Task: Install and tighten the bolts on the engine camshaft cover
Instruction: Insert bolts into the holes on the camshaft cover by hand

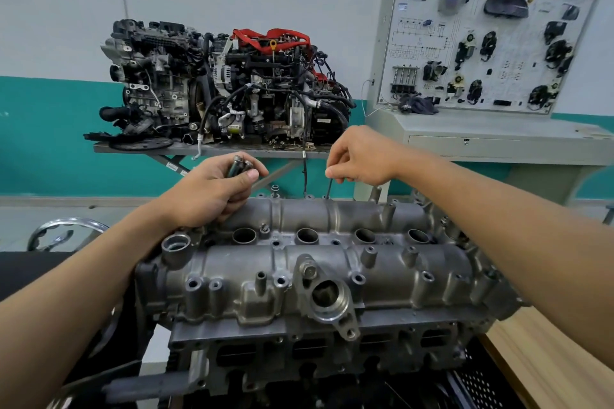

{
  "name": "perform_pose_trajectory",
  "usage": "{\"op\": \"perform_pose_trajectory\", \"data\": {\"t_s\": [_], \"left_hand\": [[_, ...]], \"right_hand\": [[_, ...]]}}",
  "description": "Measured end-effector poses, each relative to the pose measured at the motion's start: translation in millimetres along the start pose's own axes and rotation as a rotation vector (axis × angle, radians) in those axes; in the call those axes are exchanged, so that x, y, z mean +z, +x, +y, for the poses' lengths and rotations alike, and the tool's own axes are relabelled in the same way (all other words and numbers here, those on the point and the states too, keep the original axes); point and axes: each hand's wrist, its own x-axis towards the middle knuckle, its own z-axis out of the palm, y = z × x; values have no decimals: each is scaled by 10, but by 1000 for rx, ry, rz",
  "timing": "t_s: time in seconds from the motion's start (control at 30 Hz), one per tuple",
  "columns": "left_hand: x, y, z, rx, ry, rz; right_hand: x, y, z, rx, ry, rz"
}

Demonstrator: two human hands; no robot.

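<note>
**What's on the tables**

Far grey metal table: bare grey engine on the left, red-hosed engine right beside it, dark perforated disc at the near-left edge. Off right, grey console desk with a dark rag on top.

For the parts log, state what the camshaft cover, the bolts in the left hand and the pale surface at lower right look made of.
Camshaft cover: likely cast aluminium, matte grey, grainy skin with moulded bosses.
Bolts in the left hand: probably steel, dull metallic sheen.
Pale surface: wood or wood-look laminate, with straight grain lines.
</note>
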Motion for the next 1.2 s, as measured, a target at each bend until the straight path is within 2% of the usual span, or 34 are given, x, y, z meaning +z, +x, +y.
{"op": "perform_pose_trajectory", "data": {"t_s": [0.13,0.23,0.3,0.37,0.43,0.5,0.57,0.63,0.7,0.77,0.9,1.07,1.13,1.2], "left_hand": [[80,67,131,-62,274,-80],[210,142,278,-58,532,-153],[302,207,369,-33,628,-164],[378,265,431,-23,650,-151],[441,314,463,-7,680,-135],[497,356,486,7,709,-135],[531,391,497,13,688,-136],[561,406,504,10,652,-128],[603,422,517,15,628,-120],[658,449,539,20,630,-109],[741,506,548,18,585,-83],[795,571,531,1,505,-62],[849,612,533,11,542,-52],[889,648,522,34,621,-1]], "right_hand": [[198,-18,-97,-94,-290,-87],[223,5,-125,4,-449,-132],[169,21,-125,102,-390,-100],[94,28,-90,131,-230,-24],[49,20,-108,66,-126,-53],[35,-15,-110,-1,-171,-204],[1,-42,-79,26,-338,-305],[-72,-27,-21,43,-367,-260],[-121,-29,-17,-6,-216,-191],[-71,-64,-29,-57,-114,-204],[11,-58,64,26,-286,-323],[-64,-100,22,-22,-87,-124],[-15,-133,12,-8,-41,-207],[-41,-161,65,23,-146,-297]]}}
